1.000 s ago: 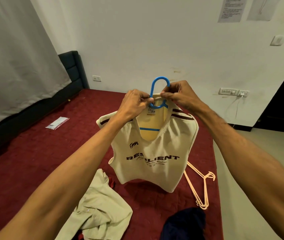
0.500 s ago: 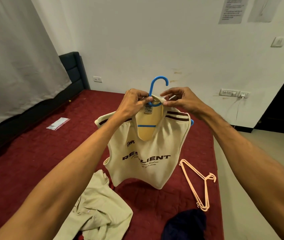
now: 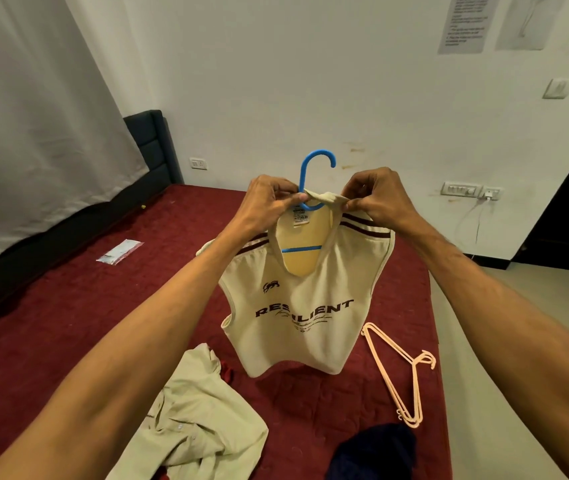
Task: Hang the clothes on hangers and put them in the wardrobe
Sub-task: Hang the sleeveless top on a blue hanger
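Hook of blue hanger (image 3: 314, 168) was clear of my fingers vs 1s ago; L hand (image 3: 269, 202) pinched its neck, R hand (image 3: 376, 199) pinched collar; cream shirt (image 3: 304, 306) hung above bed (image 3: 68, 306), far half. Wardrobe next imo.

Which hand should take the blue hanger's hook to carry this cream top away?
Probably the left hand: it holds the blue hanger right at the hook's stem, while the right hand pinches the collar of the cream top, off to the side.
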